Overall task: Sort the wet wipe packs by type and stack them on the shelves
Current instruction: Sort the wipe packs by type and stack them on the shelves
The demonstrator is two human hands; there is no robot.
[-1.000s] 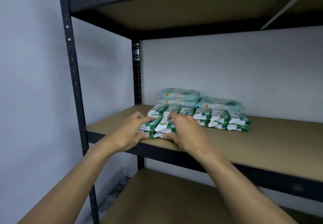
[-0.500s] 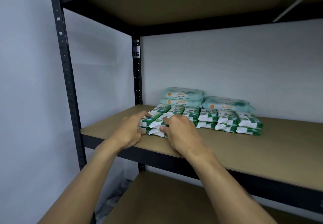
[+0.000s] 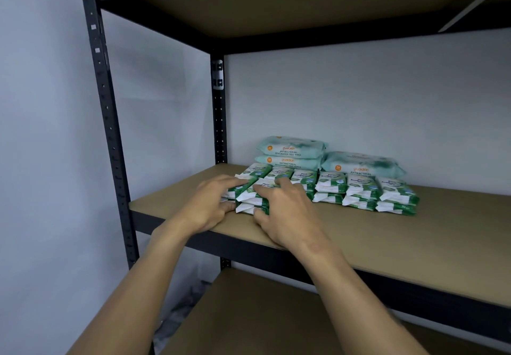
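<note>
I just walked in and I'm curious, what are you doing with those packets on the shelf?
A person is stacking wet wipes on the shelf. The left hand and right hand grip a small pile of green packs at the left end of a row of matching packs. Bigger pale packs sit stacked behind.

Middle shelf board: bare surface lies right of and in front of the green wipe packs. Teal packs and wall close the rear; upper shelf limits height.
</note>
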